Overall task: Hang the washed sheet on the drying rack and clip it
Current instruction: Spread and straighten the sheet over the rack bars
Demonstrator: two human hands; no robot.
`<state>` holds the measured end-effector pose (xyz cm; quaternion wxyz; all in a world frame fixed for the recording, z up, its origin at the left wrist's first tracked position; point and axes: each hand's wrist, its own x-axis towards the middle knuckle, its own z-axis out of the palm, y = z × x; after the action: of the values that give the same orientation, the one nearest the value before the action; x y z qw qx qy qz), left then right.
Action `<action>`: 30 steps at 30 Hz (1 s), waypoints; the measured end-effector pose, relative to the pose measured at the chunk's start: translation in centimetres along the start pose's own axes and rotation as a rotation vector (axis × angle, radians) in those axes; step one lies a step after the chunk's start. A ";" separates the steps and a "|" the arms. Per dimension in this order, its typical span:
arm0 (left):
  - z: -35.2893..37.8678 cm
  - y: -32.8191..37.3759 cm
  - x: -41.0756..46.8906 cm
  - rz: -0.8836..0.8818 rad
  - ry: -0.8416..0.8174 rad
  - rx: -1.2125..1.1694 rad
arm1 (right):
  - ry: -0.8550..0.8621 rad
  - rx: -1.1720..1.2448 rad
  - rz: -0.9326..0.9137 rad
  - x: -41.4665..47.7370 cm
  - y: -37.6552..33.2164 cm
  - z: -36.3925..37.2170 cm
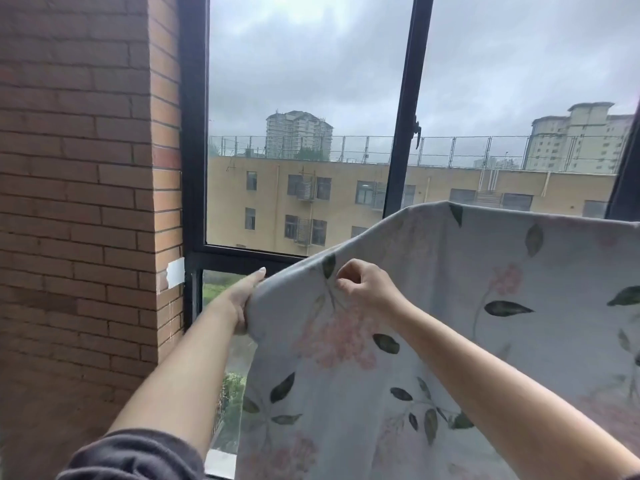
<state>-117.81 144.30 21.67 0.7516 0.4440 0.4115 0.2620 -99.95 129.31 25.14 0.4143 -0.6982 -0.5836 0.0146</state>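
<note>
brick wall (pixel 76 202) far left, dark window frame (pixel 194 168) beside it. left hand (pixel 242 299) grips the left edge of the sheet (pixel 450 323), thumb on top, fingers wrapped under the hem. the sheet is grey with pink flowers and green leaves. it hangs before the window, top edge rising to the right over a support hidden by the cloth. right hand (pixel 363 285), near the left, has its fingers curled and pinches a fold below the top edge. no clip seen.

judgement: spreading the end. draw the edge leftward, top line taut, drop even on both sides. damp cloth likely slides if let go unclipped.
</note>
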 end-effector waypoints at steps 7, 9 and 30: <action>-2.7 -4.3 1.8 -0.165 -0.163 0.158 | 0.019 -0.598 -0.338 0.1 0.3 2.0; -3.1 -3.5 1.5 -0.012 -0.130 -0.048 | -0.023 -0.732 -0.351 0.2 0.3 2.4; -8.2 6.6 -2.3 0.261 0.018 -0.072 | 0.097 -0.657 -0.312 6.7 -2.9 -0.3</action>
<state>-126.15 149.34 26.17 0.7227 0.4643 0.3473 0.3762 -99.99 134.59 30.20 0.1922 -0.6966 -0.6363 -0.2700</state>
